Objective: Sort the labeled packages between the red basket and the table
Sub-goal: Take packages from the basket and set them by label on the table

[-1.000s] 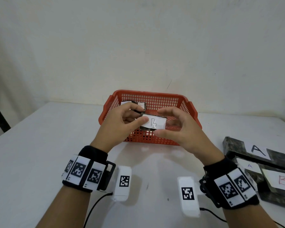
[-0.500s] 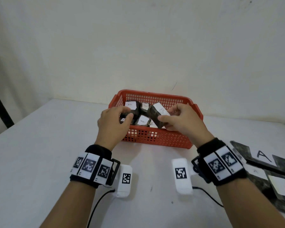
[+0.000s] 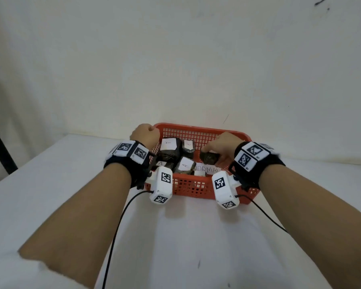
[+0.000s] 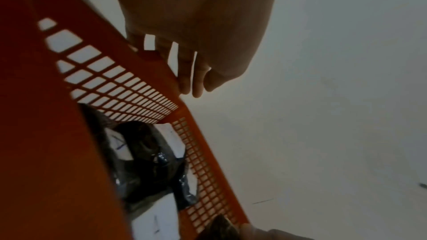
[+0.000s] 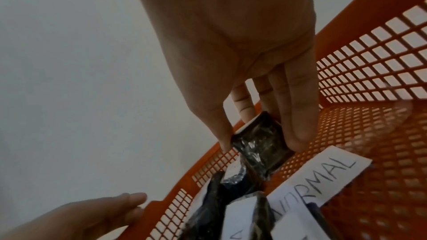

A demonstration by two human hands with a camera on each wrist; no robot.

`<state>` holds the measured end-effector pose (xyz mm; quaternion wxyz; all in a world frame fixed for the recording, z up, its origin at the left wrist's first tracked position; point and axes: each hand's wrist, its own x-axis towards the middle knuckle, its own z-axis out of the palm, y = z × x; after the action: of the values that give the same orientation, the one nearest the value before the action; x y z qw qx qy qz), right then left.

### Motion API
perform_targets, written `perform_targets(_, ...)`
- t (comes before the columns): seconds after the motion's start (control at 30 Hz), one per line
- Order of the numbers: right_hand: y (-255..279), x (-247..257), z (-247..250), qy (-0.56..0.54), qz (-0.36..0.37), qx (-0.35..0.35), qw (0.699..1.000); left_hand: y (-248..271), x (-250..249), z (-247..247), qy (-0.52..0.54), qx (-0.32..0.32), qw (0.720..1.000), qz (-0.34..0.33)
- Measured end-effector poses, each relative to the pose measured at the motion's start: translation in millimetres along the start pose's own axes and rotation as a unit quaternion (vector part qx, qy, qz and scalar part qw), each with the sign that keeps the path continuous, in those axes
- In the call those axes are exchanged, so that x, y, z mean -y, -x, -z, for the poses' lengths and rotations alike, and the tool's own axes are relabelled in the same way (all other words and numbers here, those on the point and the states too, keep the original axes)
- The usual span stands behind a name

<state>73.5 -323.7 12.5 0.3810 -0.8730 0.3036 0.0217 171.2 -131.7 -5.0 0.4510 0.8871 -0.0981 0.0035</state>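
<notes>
Right hand: thumb and fingers pinch a small dark package by its end, inside the red basket, low over the mesh floor near the basket's right side. Its label faces away from the wrist view; the letter cannot be read.

Left hand: fingers curl over the basket's far-left rim, holding it steady; it carries no package.

Basket contents: several dark wrapped packages with white labels, at least three marked A, crowded in the left and middle. A white card reading NORMAL lies on the basket floor toward the near right, just beside the pinched package.

The basket sits toward the far edge of the white counter, roughly centred.

Judgement: the package is probably being set down among the rest, though a lift-out cannot be ruled out.

Risks:
- The wrap looks glossy and crinkled; an end-only pinch could slip, letting the package tumble.
- Dropped label-down, it would need re-checking later.
- Landing on the NORMAL card would hide the card's marking.
- Crowding at left could shove neighbours over.
</notes>
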Motion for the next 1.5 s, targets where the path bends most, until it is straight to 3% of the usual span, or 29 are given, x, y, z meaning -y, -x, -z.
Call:
perform_targets(0.17, -18, 3, -4, 0.053, -0.022, 0.043, 0.997, -7, 8, -16, 0.079, -0.063, 0.995, 0.011)
perform_targets(0.33, -41, 11, -1, 0.108, 0.005, 0.034, 0.994, -12, 12, -20, 0.07, -0.092, 0.993, 0.006)
perform_targets(0.43, -48, 16, 0, 0.177, 0.013, 0.082, 0.981, -13, 14, -20, 0.066, -0.097, 0.993, -0.001)
perform_targets(0.6, -46, 16, 5, 0.171, -0.011, 0.152, 0.973, -15, 16, -22, 0.061, -0.101, 0.993, -0.011)
perform_targets(0.87, -55, 15, 12, 0.144, 0.029, 0.077, 0.986, -16, 19, -21, 0.083, -0.098, 0.992, -0.019)
perform_targets(1.07, -65, 15, 2, 0.086, 0.04, 0.066, 0.993, -17, 20, -20, 0.115, -0.078, 0.99, -0.005)
perform_targets(1.33, -67, 29, -8, 0.157, 0.019, 0.043, 0.986, -18, 19, -21, 0.135, -0.08, 0.987, 0.016)
perform_targets(1.5, -61, 27, -2, 0.075, 0.002, 0.026, 0.997, -13, 16, -18, 0.151, -0.07, 0.986, 0.02)
